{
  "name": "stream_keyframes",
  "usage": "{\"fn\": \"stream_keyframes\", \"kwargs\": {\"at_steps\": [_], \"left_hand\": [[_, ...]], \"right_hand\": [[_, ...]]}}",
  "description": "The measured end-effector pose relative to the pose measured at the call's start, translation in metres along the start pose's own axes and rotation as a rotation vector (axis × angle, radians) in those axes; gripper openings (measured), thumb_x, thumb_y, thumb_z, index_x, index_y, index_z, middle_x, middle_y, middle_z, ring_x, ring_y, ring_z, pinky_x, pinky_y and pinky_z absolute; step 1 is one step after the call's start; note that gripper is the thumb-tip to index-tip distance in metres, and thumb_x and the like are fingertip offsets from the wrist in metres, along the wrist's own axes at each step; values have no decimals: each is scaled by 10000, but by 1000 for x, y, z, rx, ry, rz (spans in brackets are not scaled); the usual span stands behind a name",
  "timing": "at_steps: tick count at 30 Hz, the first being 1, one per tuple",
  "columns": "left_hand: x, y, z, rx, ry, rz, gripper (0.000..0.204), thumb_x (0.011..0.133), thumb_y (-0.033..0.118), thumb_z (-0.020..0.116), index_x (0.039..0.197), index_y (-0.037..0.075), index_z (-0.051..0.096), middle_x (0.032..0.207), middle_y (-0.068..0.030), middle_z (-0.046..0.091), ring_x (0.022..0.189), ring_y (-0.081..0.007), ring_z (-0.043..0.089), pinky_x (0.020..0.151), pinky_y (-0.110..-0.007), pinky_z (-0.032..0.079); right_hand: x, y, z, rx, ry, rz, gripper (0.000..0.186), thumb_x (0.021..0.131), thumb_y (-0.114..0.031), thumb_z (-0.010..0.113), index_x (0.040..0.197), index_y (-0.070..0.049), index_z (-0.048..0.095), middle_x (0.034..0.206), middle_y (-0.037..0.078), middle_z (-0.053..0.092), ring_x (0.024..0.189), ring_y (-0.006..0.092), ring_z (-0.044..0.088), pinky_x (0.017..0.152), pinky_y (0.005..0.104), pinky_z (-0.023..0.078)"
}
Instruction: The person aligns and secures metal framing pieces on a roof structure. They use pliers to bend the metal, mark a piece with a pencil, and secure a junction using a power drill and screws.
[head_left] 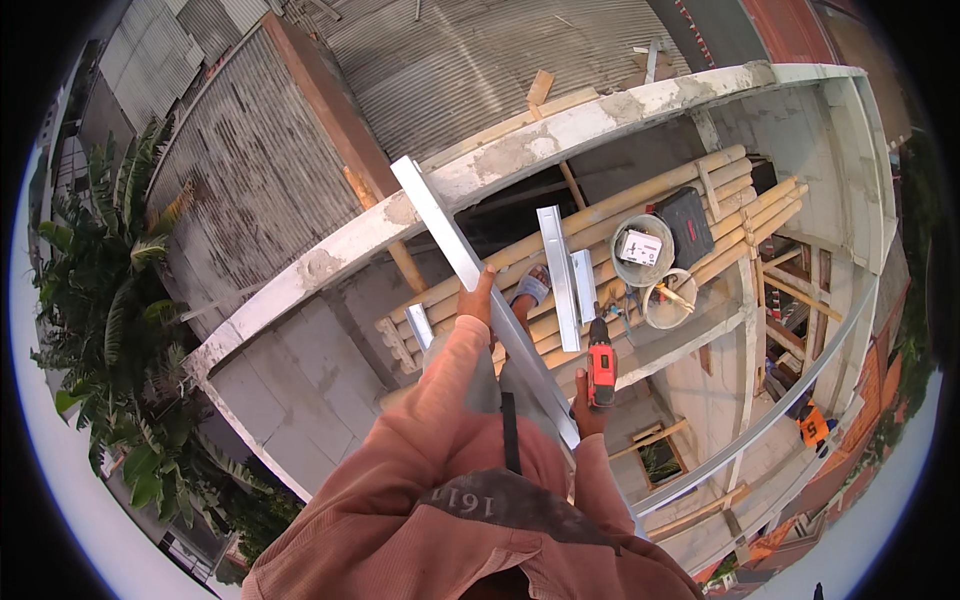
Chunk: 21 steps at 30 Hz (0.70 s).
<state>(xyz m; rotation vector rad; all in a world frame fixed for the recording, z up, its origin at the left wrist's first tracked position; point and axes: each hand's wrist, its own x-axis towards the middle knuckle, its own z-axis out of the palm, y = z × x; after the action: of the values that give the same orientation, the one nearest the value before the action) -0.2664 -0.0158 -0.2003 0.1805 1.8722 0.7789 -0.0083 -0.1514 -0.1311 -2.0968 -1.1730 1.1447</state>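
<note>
A long silvery metal channel (510, 330) slants across my front, its far end over the concrete beam and its near end by my right forearm. My left hand (477, 300) is closed around its middle. In my right hand (587, 412) is a red and black cordless drill (602, 372), gripped by the handle, its black chuck pointing away from me. The drill sits just right of the channel's near end. Beyond it two shorter metal channels (558, 280) (584, 284) lie on the bamboo poles. My sandalled foot (533, 288) stands between them and the long channel.
Bamboo poles (720, 165) form the platform under me, with gaps down to lower levels. On it stand a bucket with a white box (641, 248), a second bucket (669, 300) and a dark case (683, 228). A concrete beam (510, 153) curves ahead. A person in orange (814, 426) is below right.
</note>
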Motion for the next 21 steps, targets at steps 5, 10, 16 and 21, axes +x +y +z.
{"fn": "stream_keyframes", "kwargs": {"at_steps": [5,10,16,21], "left_hand": [[9,-7,-8,-79,-128,-59,786,850,578,712,1373,14,553,1280,-173,632,1146,-304,603,1000,-425,461],[-13,25,-4,-65,-167,52,956,822,773,614,1312,-49,619,1211,-227,658,1143,-300,617,989,-403,453],[-7,18,-30,113,-228,4,1076,824,850,503,1292,-113,608,1186,-284,654,1183,-327,603,1027,-397,431],[2,-12,-64,-63,-52,-167,666,921,630,531,1205,48,683,857,-37,647,725,-159,510,664,-301,382]], "right_hand": [[14,-87,-5,140,-255,112,399,960,-207,703,1289,-3,604,983,82,634,840,175,602,798,322,507],[18,-94,37,406,-230,102,279,962,-236,706,1139,-20,701,1008,31,692,918,124,622,834,307,500],[17,-100,42,585,-367,243,403,961,-206,691,1306,-11,614,1254,85,670,1099,165,648,983,324,467],[15,-87,52,811,-402,315,517,951,-183,663,1420,-48,494,1321,111,604,1186,290,638,1013,395,471]]}}
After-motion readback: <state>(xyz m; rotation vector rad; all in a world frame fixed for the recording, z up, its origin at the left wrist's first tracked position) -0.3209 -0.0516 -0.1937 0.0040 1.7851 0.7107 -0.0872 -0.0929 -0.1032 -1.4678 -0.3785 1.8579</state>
